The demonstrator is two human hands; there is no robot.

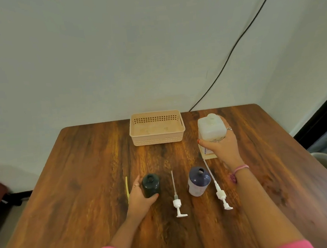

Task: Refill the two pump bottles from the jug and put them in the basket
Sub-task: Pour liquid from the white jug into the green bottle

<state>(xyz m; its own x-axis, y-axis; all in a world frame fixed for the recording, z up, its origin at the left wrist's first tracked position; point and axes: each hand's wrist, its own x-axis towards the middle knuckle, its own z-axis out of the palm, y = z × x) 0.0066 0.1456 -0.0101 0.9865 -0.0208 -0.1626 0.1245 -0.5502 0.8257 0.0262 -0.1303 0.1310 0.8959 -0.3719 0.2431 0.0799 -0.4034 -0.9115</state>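
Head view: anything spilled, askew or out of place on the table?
No spill shows. Both pump heads lie off their bottles, as refilling needs. The only stray is a thin yellow strip lying beside the left hand; what it is cannot be told.

Bare table (84, 168) left of the basket (157, 138) lies open; two pumps (177, 202) flank the blue bottle (198, 181).

Both arms reach forward; the left hand (139, 194) curls in a low grip, the right hand (221, 145) grips farther out.
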